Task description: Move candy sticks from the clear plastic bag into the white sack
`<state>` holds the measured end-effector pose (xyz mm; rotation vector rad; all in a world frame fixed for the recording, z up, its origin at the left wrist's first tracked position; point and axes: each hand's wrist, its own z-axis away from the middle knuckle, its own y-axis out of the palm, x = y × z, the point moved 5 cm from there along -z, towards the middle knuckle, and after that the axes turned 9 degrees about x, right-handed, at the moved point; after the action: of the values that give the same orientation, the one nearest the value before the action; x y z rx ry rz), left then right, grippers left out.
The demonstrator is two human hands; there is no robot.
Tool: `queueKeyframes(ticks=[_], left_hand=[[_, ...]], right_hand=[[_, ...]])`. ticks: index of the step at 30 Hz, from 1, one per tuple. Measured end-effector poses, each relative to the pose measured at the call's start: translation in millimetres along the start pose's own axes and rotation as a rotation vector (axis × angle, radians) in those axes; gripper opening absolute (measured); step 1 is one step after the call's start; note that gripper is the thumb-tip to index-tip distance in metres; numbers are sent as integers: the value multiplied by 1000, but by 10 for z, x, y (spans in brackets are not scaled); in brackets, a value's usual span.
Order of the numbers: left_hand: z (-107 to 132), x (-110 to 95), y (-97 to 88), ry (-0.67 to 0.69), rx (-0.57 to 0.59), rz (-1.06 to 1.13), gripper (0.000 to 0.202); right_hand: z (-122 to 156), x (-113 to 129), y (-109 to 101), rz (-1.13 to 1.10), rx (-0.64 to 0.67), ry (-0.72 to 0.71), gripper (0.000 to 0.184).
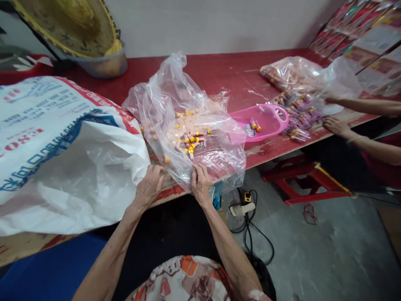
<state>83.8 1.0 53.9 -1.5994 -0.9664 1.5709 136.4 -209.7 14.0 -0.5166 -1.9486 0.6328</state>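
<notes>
A clear plastic bag (163,108) lies spread on the red table in front of me. Inside it are several small yellow-and-pink pieces (191,140), their exact kind unclear. My right hand (201,186) is closed on the bag's near edge, right at the table's front edge. To its left, my left hand (149,184) rests at the table edge between the bag and a large white printed sack (103,163). Its fingers are bent and pressed together; whatever they may hold is hidden. The pink plastic tray (266,121) beside the bag contains a few similar pieces.
At the right, a co-worker's hands (336,125) are at a heap of small wrapped packs (302,115) by another filled bag (288,71). A tub (106,62) with a straw hat (72,25) stands back left. Below are a red stool (300,175) and black cables (247,228).
</notes>
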Motion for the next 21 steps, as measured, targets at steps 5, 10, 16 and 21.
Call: queueKeyframes(ticks=[5,10,16,21], left_hand=[[23,124,-24,-21,-122,312,33],[92,125,29,-220,-120,744,51],[227,-85,-199,-66,-327,552,38],[210,-181,0,68,-401,231,14]], right_hand=[[8,-6,48,82,-7,-18,36],[-1,-9,49,111,5,-52,35],[3,-24,61,119,11,-50,36],[25,-16,43,99,12,-53,37]])
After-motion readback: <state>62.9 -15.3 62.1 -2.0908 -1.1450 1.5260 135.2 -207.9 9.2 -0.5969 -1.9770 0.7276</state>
